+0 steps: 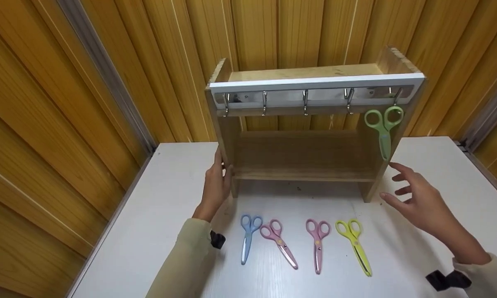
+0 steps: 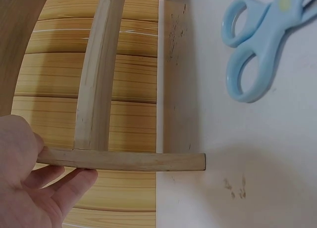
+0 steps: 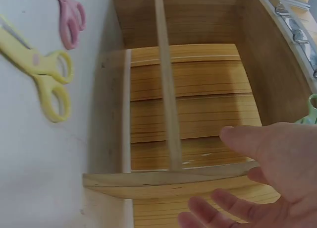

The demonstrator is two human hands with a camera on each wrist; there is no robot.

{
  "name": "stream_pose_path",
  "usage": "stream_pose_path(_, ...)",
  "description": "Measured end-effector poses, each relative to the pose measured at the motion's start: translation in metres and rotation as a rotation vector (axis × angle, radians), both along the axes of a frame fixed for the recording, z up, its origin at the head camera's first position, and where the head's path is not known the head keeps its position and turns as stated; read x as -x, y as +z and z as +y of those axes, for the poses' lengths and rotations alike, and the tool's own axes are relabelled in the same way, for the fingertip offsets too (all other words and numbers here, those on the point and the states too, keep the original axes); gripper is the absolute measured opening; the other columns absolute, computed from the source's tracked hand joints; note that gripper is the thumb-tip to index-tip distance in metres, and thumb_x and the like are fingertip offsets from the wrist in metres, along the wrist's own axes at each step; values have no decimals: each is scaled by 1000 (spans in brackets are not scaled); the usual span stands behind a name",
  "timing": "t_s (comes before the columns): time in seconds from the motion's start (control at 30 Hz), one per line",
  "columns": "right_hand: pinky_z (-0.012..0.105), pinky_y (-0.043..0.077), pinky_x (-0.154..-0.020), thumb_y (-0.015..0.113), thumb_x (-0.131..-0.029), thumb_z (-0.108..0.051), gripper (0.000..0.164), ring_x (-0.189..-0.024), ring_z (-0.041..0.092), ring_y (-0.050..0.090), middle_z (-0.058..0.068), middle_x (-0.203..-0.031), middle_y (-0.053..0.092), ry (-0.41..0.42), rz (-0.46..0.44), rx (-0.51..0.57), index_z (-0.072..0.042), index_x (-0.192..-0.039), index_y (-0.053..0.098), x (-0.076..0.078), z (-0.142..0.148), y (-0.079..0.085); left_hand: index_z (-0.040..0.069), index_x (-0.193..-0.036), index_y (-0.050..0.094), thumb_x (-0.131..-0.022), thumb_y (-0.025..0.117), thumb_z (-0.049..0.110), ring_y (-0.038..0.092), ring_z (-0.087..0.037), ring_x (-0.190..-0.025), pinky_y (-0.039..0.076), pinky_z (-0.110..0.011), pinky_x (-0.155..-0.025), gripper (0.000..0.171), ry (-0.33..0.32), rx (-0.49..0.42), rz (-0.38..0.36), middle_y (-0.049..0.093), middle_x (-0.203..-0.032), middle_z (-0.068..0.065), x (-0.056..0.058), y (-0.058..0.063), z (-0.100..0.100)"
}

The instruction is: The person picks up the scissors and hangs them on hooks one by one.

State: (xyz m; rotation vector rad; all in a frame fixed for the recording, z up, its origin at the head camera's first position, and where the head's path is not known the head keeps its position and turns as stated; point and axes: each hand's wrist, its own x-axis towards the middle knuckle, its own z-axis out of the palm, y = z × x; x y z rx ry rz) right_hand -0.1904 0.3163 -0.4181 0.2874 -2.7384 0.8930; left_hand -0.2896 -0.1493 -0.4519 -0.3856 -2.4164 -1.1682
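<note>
A wooden shelf (image 1: 302, 176) stands on the table with a row of metal hooks along its top front. My left hand (image 1: 216, 186) grips the shelf's left side panel (image 2: 133, 160), thumb on one face and fingers on the other. My right hand (image 1: 424, 203) is beside the right side panel (image 3: 163, 183), fingers spread and loosely bent, holding nothing. From the rightmost hook hang green scissors (image 1: 384, 132), blades down, just above that hand. On the table before the shelf lie blue scissors (image 1: 247, 238), two pairs of pink scissors (image 1: 279, 242) and yellow scissors (image 1: 354, 244).
The other hooks (image 1: 305, 102) on the metal strip hold nothing. Wood-panelled wall (image 1: 256, 33) rises behind the white table (image 1: 149, 231). The scissors lie in a row close in front of the shelf's feet, handles toward it.
</note>
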Motion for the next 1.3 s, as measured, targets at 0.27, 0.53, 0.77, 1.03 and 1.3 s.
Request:
stream_pose_path(0.27,55,61,-74,82,-89,-25,95,-98,44,66,37,-133,46,67,-131,-66,-4,-160,23,-10,-9,-29,18,-165,14,-105,55,4,57,-31,-133,56,-39,-101,73,0,-5,-4,41,-161,-10,-1,1,1)
stream_pose_path(0.53,65,55,-84,84,-85,-37,97,-119,49,56,35,-141,43,112,-211,-162,-7,-159,29,-24,-19,-48,17,-165,12,-107,54,8,59,-34,-131,57,-40,-99,72,-9,0,3,41,-161,-14,-1,0,1)
stream_pose_path(0.77,42,56,-66,86,-79,-52,111,-99,33,58,29,-132,46,92,-454,-183,-19,-163,23,-27,-27,-55,21,-166,11,-108,52,9,58,-33,-132,56,-39,-101,72,-9,2,-16,39,-162,-12,-1,0,0)
stream_pose_path(1.03,33,46,-58,87,-76,-51,109,-85,24,52,19,-114,50,144,-427,-212,-12,-161,30,-33,-34,-65,20,-166,11,-108,52,9,58,-32,-133,55,-37,-101,73,-4,-1,-21,39,-163,-11,-1,0,0)
stream_pose_path(1.3,39,53,-66,90,-73,-52,112,-88,24,53,17,-111,51,131,-407,-261,-5,-158,34,-35,-34,-69,17,-165,13,-107,53,6,57,-32,-133,56,-38,-100,72,-5,6,-2,40,-162,-12,0,-1,0)
